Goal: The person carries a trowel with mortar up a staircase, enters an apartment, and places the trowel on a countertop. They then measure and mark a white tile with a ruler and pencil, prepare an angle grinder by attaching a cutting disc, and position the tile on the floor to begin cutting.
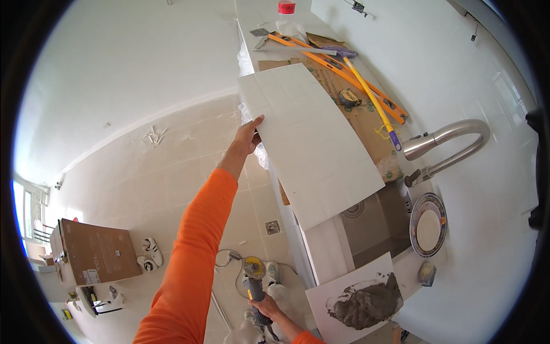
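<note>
at the counter edge, left hand [247, 136] grips the tile [306, 143]; right hand [264, 309] clasps the grinder [254, 280], best kept low and clear.

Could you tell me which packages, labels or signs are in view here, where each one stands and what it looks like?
Cardboard box: on the floor at lower left, brown, rectangular, with a small white label near its lower edge.
Flattened cardboard: spread on the counter under the tools, brown, with dark print.
Red tape roll: far end of the counter, round.
No screens or signs in view.
</note>
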Motion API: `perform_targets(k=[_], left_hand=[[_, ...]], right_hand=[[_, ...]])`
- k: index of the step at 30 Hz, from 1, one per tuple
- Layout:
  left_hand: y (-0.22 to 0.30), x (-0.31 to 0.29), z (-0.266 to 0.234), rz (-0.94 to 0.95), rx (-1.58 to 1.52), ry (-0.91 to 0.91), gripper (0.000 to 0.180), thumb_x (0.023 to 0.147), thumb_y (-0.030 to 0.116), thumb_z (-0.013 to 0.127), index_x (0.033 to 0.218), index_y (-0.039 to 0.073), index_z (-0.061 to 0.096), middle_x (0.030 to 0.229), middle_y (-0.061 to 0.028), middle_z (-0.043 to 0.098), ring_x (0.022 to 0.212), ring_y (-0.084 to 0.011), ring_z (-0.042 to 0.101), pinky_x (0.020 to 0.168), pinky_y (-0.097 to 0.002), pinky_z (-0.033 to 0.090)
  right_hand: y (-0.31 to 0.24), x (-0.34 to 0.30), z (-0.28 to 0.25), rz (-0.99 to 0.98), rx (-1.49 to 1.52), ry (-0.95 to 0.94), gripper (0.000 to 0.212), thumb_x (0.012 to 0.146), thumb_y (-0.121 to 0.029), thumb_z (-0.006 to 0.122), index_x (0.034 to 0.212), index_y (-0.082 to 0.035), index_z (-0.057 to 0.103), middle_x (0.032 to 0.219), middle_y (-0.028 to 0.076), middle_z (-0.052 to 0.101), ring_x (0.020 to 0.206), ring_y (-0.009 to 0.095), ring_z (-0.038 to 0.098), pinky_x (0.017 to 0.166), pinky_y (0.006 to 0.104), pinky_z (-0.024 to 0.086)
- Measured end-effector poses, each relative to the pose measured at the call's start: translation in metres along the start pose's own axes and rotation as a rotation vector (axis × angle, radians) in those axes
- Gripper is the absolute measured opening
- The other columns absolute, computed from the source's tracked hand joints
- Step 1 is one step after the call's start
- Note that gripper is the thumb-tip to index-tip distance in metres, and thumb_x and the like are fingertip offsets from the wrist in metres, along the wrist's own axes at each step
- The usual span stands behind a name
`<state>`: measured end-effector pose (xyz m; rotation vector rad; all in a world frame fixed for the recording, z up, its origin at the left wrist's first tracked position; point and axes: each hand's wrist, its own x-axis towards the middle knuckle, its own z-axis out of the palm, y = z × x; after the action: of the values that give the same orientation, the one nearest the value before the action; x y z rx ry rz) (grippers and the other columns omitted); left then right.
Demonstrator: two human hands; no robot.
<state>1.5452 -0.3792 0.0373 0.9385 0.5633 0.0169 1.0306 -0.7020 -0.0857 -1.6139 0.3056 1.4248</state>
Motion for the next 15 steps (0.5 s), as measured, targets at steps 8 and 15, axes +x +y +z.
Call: perform_targets(k=[8,15], left_hand=[[0.05,-0.01,0.062,0.132,0.087,-0.083,0.07,0.098,0.016,0.073,0.151,-0.012,0.038,0.149,-0.0283,0.051,0.137,-0.0427,0.054,0.117,-0.0518,0.048],[0.053,-0.021,0.08,0.066,-0.211,-0.226,0.061,0.099,0.007,0.063,0.15,-0.011,0.036,0.147,-0.0296,0.05,0.134,-0.0453,0.056,0.115,-0.0565,0.049]], right_hand=[[0.005,0.021,-0.023,-0.01,-0.029,0.045,0.073,0.08,-0.048,0.081,0.129,0.003,0.063,0.109,0.017,0.075,0.1,0.028,0.074,0.086,0.0381,0.057],[-0.014,-0.007,-0.029,-0.025,-0.088,0.028,0.075,0.079,-0.049,0.081,0.13,0.004,0.062,0.111,0.018,0.075,0.102,0.029,0.073,0.088,0.0395,0.056]])
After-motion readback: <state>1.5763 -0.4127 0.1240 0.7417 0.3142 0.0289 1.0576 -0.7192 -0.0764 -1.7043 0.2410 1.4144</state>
